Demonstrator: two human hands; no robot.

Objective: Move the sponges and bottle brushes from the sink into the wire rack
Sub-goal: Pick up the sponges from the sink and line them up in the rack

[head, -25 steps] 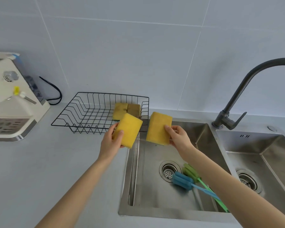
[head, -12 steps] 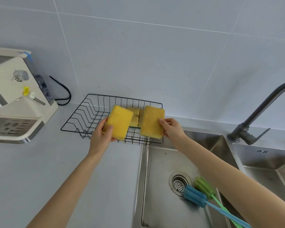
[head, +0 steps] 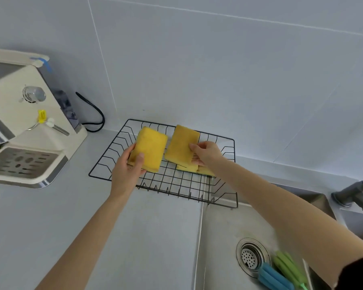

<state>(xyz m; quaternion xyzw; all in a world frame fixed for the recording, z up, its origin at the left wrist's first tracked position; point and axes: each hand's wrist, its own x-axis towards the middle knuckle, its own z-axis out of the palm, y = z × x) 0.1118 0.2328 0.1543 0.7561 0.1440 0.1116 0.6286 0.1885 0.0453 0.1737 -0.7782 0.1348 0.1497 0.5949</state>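
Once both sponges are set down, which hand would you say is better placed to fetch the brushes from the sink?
Probably the right hand: its arm crosses the sink, where the blue brush and green brush lie.

The pale grey counter [head: 50,227] carries a black wire rack [head: 117,147] by the sink's [head: 224,225] left edge and a cream appliance [head: 29,126] at far left

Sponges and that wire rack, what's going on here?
A person is moving sponges from the sink to the rack. The left hand holds one sponge and the right hand another, both over the rack. More sponges already lie in it. A blue brush and a green brush remain in the sink.
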